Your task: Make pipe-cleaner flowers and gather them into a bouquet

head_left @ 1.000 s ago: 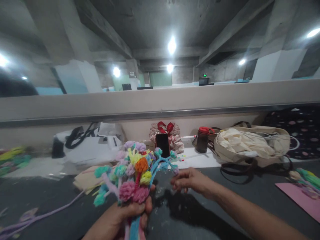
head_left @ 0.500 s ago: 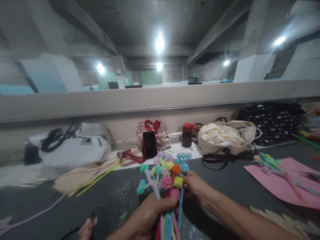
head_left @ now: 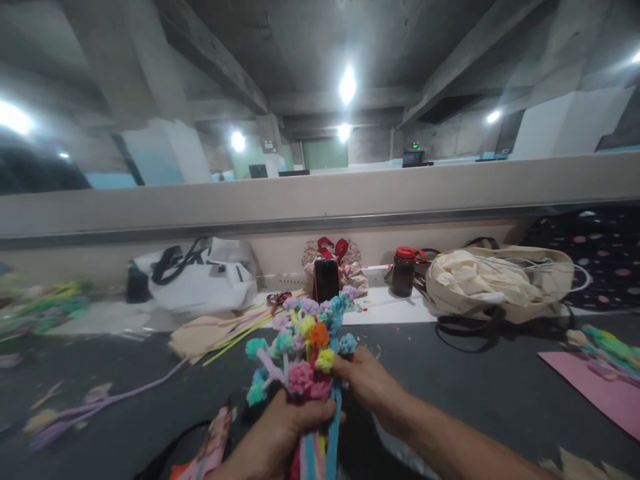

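Note:
A bouquet of fuzzy pipe-cleaner flowers (head_left: 301, 379) stands upright in front of me, with pink, orange, yellow, lilac, teal and blue heads. My left hand (head_left: 295, 423) is wrapped around its stems just below the heads, thumb across the front. At the bouquet's right side, my right hand (head_left: 370, 383) is closed with its fingertips by the yellow head and a blue pipe-cleaner flower (head_left: 347, 343). A long blue stem (head_left: 333, 427) runs down beneath those fingers. The far fingertips of the right hand are hidden behind the bouquet.
Behind the bouquet a phone (head_left: 327, 280) leans on a patterned bag. A red-lidded bottle (head_left: 403, 273) and a cloth-filled beige bag (head_left: 500, 280) stand to the right. A white bag (head_left: 205, 280) and loose pipe cleaners (head_left: 105, 403) lie left; pink paper (head_left: 590, 387) is far right.
My view has turned left, so the background has shifted right. The bouquet and both hands sit further left, and the right hand stays at the bouquet's right side.

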Action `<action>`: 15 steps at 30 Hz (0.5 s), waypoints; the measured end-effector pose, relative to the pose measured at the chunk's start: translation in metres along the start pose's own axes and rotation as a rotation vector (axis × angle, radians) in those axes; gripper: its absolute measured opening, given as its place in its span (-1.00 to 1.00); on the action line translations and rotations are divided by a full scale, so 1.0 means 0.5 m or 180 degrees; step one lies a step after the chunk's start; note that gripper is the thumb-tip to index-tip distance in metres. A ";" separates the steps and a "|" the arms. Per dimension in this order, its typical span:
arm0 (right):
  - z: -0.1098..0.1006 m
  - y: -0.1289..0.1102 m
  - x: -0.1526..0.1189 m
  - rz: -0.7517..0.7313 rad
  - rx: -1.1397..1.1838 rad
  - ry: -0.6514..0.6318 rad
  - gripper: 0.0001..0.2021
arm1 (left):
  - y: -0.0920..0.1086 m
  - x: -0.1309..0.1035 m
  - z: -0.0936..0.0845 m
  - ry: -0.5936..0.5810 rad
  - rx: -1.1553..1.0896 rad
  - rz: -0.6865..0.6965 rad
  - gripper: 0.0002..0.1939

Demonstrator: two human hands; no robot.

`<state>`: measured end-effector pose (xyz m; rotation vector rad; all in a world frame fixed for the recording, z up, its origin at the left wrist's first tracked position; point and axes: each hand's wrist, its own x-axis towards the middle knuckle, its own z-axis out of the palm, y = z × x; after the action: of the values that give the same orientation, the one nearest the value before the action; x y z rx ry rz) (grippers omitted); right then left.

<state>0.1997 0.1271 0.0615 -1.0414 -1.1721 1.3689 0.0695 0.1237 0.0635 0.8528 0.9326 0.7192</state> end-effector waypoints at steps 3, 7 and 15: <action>0.026 -0.009 0.017 0.0066 0.0056 -0.0217 -0.74 | 0.026 -0.004 -0.034 0.0304 0.0071 0.0055 -0.71; 0.041 -0.001 0.020 0.0219 -0.0165 -0.0129 -0.73 | 0.025 0.002 -0.066 0.0553 0.0419 -0.0142 -0.94; 0.077 0.039 -0.020 0.0845 0.0390 -0.0611 -0.76 | 0.051 -0.026 -0.095 0.0253 0.1363 0.0127 -0.95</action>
<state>0.1599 0.1123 0.0481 -1.0213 -1.0993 1.7593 0.0177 0.1394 0.0750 1.2276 1.1658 0.5982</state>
